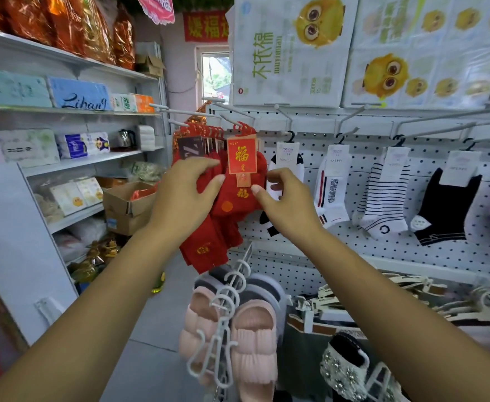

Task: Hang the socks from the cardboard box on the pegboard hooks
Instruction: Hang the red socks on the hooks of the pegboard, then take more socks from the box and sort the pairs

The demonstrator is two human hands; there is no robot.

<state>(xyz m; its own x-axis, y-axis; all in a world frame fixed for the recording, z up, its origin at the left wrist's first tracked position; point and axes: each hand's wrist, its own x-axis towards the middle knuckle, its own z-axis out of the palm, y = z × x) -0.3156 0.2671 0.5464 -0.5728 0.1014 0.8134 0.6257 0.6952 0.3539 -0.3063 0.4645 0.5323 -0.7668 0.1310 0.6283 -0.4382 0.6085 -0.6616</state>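
Socks (pixel 232 198), red ones, hang between both hands: left hand (pixel 184 187) lies relaxed, fingertips resting on them; right hand (pixel 284 198) curls at their edge, thumb touching, grasp unclear.

Just the one wide-angle view here, riding on the person's head, facing forward and a touch downward, right up close to the pegboard (pixel 362 239), with the left hand (pixel 183 192) and right hand (pixel 284 198) meeting mid-frame and the shelves (pixel 72 162) curving away at left.
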